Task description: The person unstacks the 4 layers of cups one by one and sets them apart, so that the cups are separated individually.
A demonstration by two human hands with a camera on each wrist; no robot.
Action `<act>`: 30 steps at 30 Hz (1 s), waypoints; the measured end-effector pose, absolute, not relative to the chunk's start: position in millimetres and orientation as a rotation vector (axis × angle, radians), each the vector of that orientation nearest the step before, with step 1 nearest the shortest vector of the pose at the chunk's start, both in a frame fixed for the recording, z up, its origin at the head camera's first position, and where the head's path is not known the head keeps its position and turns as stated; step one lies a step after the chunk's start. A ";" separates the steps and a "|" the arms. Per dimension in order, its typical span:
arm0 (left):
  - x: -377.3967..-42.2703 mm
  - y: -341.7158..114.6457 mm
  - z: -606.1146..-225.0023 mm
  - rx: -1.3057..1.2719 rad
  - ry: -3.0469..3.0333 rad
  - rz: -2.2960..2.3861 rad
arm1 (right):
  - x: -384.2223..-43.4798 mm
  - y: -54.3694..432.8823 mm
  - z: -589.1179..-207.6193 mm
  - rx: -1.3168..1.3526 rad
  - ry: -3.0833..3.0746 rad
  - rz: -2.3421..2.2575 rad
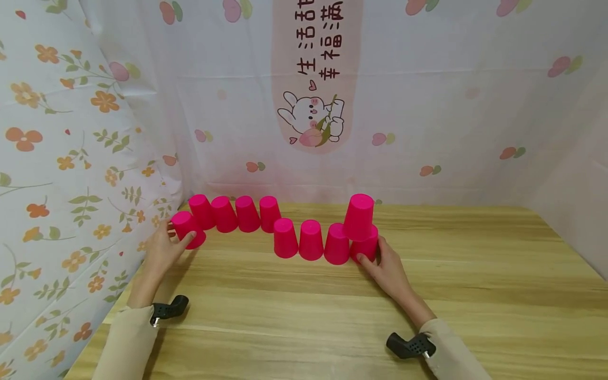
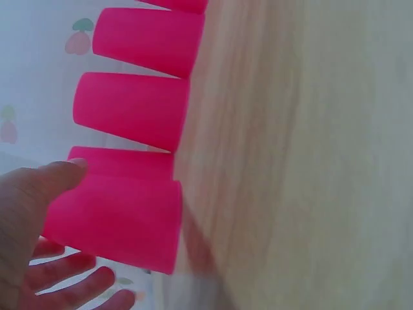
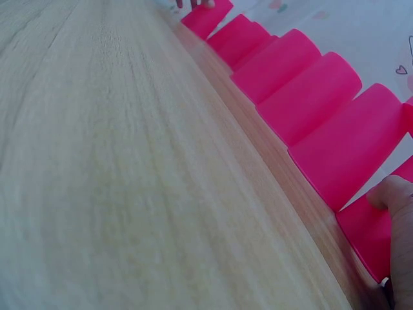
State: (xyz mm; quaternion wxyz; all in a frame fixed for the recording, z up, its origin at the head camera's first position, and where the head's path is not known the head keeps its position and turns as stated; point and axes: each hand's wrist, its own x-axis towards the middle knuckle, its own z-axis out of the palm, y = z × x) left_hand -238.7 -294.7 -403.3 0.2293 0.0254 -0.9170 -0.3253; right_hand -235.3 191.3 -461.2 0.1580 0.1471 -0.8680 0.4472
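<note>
So my left hand (image 1: 163,248) is gripping a hot-pink, tapered, plastic-looking cup (image 1: 186,226) at the left end, thumb pressing on the near side and fingers half open, curving loosely round the back. It's sitting mouth-down and leaning a bit; can't tell if its rim is touching the wood-grain tabletop (image 1: 285,316). Just beside it, four matching upside-down pink cups (image 1: 248,215) are standing close together in a row along the back. Three more pink tapered cups (image 1: 311,240) are lining up nearer me and further right, and my right hand (image 1: 388,269) is holding the pink end cup (image 1: 364,249) of that line, thumb in front, fingers mostly hiding behind it. One raised pink cup (image 1: 359,216) is perching mouth-down above that end, though I can't tell if it's resting on one cup or two.
</note>
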 end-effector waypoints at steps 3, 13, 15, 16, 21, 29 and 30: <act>-239.1 -288.5 -397.7 0.068 -2.487 -0.830 | -235.9 191.5 -461.1 0.421 -2.482 1.279; -243.0 -245.6 -363.3 -0.173 -2.216 -0.602 | -236.6 192.6 -461.9 0.421 -2.477 1.286; -244.5 -235.3 -357.1 -0.212 -2.196 -0.604 | -235.9 192.1 -461.7 0.422 -2.475 1.290; -245.4 -229.9 -354.0 -0.232 -2.190 -0.612 | -236.0 192.0 -462.2 0.422 -2.474 1.291; -247.3 -201.2 -340.6 -0.327 -2.167 -0.714 | -237.4 191.6 -463.8 0.423 -2.466 1.283; -251.9 -145.2 -336.9 -0.515 -2.142 -0.902 | -236.6 191.5 -461.9 0.436 -2.460 1.280; -253.3 -137.4 -338.2 -0.539 -2.139 -0.935 | -236.2 191.5 -462.1 0.436 -2.459 1.285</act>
